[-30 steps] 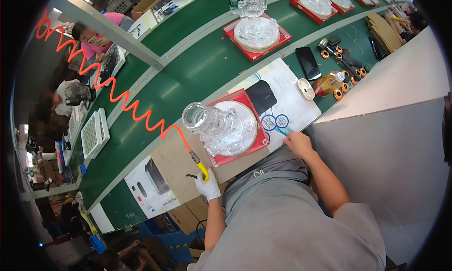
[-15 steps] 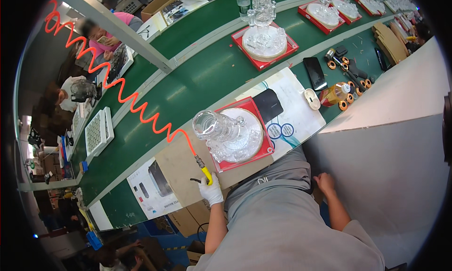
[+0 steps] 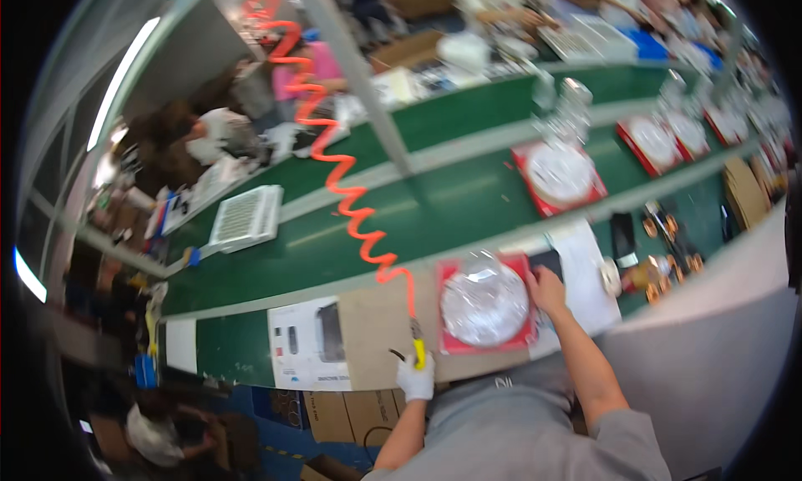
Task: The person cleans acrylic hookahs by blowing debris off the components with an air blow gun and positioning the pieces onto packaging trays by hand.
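Note:
My left hand [image 3: 415, 379], in a white glove, is wrapped round a yellow air blow gun [image 3: 419, 352] with a black lever. An orange coiled hose [image 3: 361, 214] runs up from it. To its right lies a red square tray [image 3: 447, 341] bearing a round whitish disc [image 3: 484, 314]. A clear glass piece [image 3: 482, 268] stands on the disc, blurred by motion. My bare right hand [image 3: 547, 292] is at the tray's right edge, beside a black flat sheet [image 3: 550, 268]. Its fingers are smeared, so I cannot tell whether they grip the tray.
On the green conveyor [image 3: 334, 247] stands another red tray [image 3: 545, 207] with glassware; several more line up at the right. A white slotted tray [image 3: 247, 218] lies to the left. A dark phone [image 3: 623, 239], a bottle [image 3: 645, 274] and copper-coloured rings sit at the right. Other people work beyond.
My right hand has come up from beside my body to the tray's right edge. My view has swung, shifting the scene; my left hand still holds the blow gun.

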{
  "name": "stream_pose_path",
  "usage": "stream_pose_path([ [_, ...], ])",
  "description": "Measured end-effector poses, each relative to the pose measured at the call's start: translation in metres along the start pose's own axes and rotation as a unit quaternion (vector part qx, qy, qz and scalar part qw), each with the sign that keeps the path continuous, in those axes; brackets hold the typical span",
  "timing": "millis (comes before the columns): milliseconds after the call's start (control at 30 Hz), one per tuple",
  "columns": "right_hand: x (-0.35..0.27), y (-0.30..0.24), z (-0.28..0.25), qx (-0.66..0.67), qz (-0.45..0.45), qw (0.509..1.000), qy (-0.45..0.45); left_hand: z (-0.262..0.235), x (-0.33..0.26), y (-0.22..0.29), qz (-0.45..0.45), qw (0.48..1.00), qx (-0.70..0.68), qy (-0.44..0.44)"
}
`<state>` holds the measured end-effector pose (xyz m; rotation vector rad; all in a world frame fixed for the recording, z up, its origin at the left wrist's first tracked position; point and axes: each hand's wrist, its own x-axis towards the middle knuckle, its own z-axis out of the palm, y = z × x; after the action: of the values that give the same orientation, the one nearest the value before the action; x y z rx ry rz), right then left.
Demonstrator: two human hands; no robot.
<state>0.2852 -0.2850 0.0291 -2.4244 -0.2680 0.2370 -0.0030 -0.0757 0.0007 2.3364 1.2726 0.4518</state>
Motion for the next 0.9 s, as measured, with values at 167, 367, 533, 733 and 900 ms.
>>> stream_pose_path([
  [167, 0.025, -0.008, 0.019, -0.212, -0.03, 0.977, -0.023, -0.007, -0.002, 0.0, 0.0, 0.999, -0.016, 0.032],
  [367, 0.024, -0.001, 0.027, -0.299, -0.095, 0.949, -0.037, -0.004, -0.006, -0.008, -0.004, 1.0, -0.004, 0.014],
  [533, 0.033, 0.006, 0.024, -0.304, -0.092, 0.946, -0.066, 0.004, 0.0, -0.005, 0.002, 0.999, 0.032, 0.016],
  [733, 0.037, -0.047, 0.003, -0.306, -0.051, 0.932, -0.187, 0.0, -0.004, -0.012, -0.025, 0.999, 0.001, 0.04],
  [900, 0.055, -0.022, -0.008, -0.235, 0.021, 0.957, -0.171, 0.008, 0.0, -0.002, 0.004, 0.998, -0.005, 0.058],
])
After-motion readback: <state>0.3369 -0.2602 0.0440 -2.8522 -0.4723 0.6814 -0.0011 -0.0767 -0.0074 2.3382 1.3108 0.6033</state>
